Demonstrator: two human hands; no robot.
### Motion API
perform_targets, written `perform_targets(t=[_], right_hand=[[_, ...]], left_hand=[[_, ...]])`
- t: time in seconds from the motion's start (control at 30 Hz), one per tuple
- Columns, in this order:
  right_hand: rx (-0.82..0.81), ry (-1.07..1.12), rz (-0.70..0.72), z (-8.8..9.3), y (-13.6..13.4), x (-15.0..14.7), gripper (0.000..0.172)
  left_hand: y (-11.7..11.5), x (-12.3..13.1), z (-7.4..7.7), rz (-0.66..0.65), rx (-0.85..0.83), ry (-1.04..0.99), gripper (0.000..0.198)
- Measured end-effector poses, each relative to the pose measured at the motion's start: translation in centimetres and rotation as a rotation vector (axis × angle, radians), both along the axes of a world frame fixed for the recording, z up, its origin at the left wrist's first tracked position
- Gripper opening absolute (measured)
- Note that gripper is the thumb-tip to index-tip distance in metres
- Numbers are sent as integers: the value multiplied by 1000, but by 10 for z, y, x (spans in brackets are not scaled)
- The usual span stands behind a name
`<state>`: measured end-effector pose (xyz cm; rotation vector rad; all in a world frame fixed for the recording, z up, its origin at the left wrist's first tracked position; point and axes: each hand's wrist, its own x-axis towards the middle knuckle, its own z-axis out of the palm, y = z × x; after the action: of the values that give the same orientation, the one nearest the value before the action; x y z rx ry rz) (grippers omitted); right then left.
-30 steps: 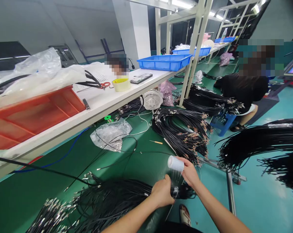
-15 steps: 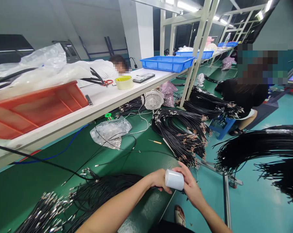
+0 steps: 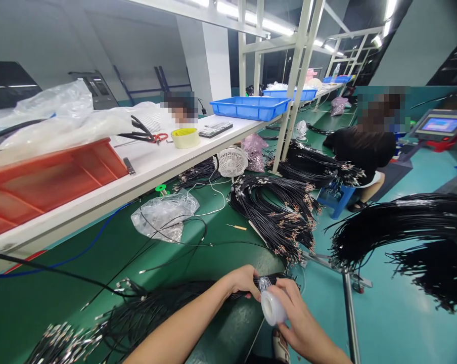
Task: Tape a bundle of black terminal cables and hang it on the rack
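Note:
My left hand (image 3: 245, 281) is wrapped round a bundle of black cables (image 3: 175, 298) near the front edge of the green table. In my right hand (image 3: 294, 311) is a roll of clear stretch film (image 3: 273, 307), its hollow core facing left. A band of film runs from the roll over the cables just right of my left hand. The bundle trails left along the table to a cluster of metal connector ends (image 3: 59, 341). Part of the bundle is hidden behind my left forearm.
Coiled black cables (image 3: 272, 212), a thin tool with a yellow handle (image 3: 239, 227) and a plastic bag (image 3: 164, 215) lie on the table. A red bin (image 3: 57, 182) sits on the white shelf. More cables (image 3: 403, 222) hang on a metal stand at right. A person (image 3: 365, 146) sits beyond.
The film roll has moved down and tilted, its core end now turned toward me. My right hand has come lower and over the roll. Film now shows across the cables. The view has shifted slightly.

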<state>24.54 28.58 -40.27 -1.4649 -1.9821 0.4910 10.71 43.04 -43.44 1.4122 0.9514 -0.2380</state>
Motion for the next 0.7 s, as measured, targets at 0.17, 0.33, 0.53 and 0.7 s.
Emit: perform_targets(t=[0.17,0.33,0.53,0.7], right_hand=[[392,-158,-28,-12,-13,-4,45],[474,-203,-65,-51,-18,-9,47],[555,-301,-83,-103,-3,-15,43],[579,-287,-63,-124,9,-16,33]], left_hand=[[8,-1,6,-54,-181,-70,24],[6,4,5,-12,-218,-100,37],[6,9,-5,18,-32,-36,34],[10,9,-6,41,27,-22,25]])
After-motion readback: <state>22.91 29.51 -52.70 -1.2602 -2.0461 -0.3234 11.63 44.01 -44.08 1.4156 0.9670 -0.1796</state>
